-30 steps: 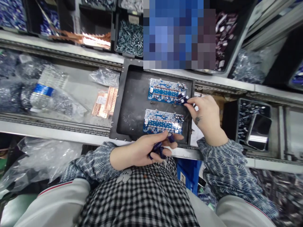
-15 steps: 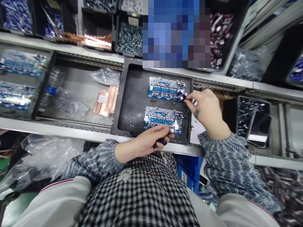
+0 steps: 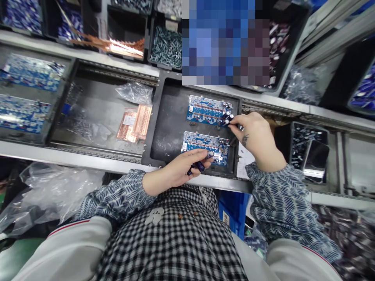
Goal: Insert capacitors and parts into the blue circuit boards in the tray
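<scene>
The right hand reaches to the right end of the far blue rectangular circuit board, its thumb and forefinger in a narrow grip pinched on a small dark-blue cylindrical capacitor that touches the board's near right corner, just beside other capacitors already standing there. The left hand rests at the near edge of the black shallow metal tray, its grip curled around a few more dark-blue capacitors, with its fingertips over the near edge of the nearer blue circuit board. Both boards lie flat inside the tray, one behind the other and apart.

To the left of the tray, on the grey metal table, lie a clear packet of copper-coloured strips and a crumpled clear plastic bag. Further left, another tray carries more blue circuit boards. Behind, a black bin holds silvery screws. To the right, a dark smartphone lies in a small black bin.
</scene>
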`<state>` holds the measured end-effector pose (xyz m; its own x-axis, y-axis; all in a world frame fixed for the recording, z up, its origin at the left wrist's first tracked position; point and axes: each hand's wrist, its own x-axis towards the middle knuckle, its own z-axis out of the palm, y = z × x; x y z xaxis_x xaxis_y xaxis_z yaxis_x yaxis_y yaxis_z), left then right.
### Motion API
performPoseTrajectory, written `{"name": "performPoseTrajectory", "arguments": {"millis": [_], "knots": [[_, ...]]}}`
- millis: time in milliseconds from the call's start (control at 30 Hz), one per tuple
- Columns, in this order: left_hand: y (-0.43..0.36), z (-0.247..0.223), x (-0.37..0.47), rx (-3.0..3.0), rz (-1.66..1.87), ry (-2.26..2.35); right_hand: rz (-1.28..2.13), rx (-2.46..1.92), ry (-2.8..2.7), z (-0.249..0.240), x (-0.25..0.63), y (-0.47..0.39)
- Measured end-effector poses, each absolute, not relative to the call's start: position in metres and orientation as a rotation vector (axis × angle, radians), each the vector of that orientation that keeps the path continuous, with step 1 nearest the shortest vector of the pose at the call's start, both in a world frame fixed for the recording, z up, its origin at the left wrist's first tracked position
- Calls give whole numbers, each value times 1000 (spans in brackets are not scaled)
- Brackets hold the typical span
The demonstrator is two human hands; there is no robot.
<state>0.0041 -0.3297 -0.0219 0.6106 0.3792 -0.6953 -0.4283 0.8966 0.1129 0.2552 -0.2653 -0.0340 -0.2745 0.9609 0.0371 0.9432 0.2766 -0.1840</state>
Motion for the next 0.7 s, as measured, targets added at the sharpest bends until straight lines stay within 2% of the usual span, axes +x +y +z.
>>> {"name": "performPoseTrajectory", "arguments": {"millis": [133,300,367,500,700], "knots": [[-331,-25,4,-31,474,744,193,-1655,-2332,-16,236,-297],[-337,-26,7,40,420,713,672,-1334,-2355,1,214,-352],[-340,-24,9,19,391,724,611,-1444,-2287,-4,220,-361],[-345,-23,9,27,323,725,282,-1697,-2217,-30,239,-362],[-351,-28,11,63,354,705,70,-1781,-2283,-46,238,-359]]}}
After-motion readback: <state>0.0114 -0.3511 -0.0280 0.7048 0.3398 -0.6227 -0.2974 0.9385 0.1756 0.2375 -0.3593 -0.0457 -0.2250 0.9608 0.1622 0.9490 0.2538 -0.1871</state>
